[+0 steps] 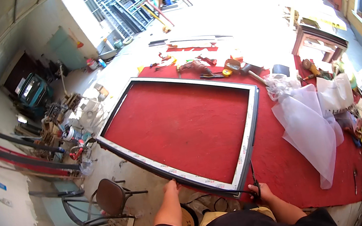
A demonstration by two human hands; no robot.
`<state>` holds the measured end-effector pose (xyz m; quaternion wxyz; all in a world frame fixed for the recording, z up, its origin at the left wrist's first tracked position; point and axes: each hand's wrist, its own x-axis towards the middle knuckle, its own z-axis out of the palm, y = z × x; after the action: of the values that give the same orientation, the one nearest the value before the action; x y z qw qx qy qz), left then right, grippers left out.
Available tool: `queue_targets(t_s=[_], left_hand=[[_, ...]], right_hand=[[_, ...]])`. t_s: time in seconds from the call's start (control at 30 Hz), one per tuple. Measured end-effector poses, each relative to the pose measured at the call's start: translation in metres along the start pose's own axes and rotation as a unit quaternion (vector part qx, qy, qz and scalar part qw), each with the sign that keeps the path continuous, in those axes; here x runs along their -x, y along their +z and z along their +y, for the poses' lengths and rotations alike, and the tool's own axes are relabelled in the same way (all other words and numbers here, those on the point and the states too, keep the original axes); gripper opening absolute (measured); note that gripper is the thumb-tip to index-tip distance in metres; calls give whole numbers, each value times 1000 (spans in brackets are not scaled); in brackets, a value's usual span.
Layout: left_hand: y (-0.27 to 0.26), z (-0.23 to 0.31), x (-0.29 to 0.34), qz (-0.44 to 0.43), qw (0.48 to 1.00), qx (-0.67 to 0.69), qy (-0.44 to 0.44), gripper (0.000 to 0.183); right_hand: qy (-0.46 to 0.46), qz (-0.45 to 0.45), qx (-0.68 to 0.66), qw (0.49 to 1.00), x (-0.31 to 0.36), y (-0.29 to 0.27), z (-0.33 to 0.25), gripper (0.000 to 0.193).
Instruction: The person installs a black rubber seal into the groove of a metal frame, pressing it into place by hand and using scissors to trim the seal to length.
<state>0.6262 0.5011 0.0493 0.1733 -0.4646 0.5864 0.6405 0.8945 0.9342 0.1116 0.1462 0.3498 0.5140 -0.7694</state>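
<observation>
A large rectangular window frame (241,155), faced with white printed film and dark along its outer edge, lies on a red-covered table (292,176). Its near left corner juts past the table's edge. My left hand (171,188) is closed at the near side of the frame, on its dark edge. Close to the near right corner, my right hand (262,192) is closed round the black handles of scissors (254,181), whose blades point away from me. A thin black strip (223,194) runs along the near edge toward that hand; its far end is unclear.
Clear plastic sheeting (306,116) is heaped on the table's right side. Drills, a yellow tape measure (227,72) and other tools lie along the far edge. A brown-backed chair (110,196) and a round stool (188,219) stand near me. Clutter lines the left wall.
</observation>
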Motion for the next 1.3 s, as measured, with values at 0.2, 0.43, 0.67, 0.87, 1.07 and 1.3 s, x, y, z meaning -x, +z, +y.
queue_targets(t_s=[0.2, 0.43, 0.67, 0.87, 1.07, 1.3], left_hand=[[27, 5, 10, 115, 990, -77, 27, 18], [22, 15, 31, 173, 980, -93, 28, 19], [21, 11, 26, 155, 985, -68, 29, 21], [22, 8, 26, 151, 986, -53, 48, 21], [19, -7, 38, 128, 989, -16, 66, 25], [44, -48, 78, 104, 985, 2, 137, 36]], right_hand=[[-18, 34, -12, 999, -1, -5, 16, 36], [-6, 28, -6, 1000, -5, 0, 11, 27], [20, 51, -20, 998, 0, 7, 4, 27], [-17, 34, 4, 999, -12, -7, 18, 28], [-16, 43, 0, 999, -9, -2, 15, 31], [-12, 45, -1, 999, -10, -8, 17, 30]])
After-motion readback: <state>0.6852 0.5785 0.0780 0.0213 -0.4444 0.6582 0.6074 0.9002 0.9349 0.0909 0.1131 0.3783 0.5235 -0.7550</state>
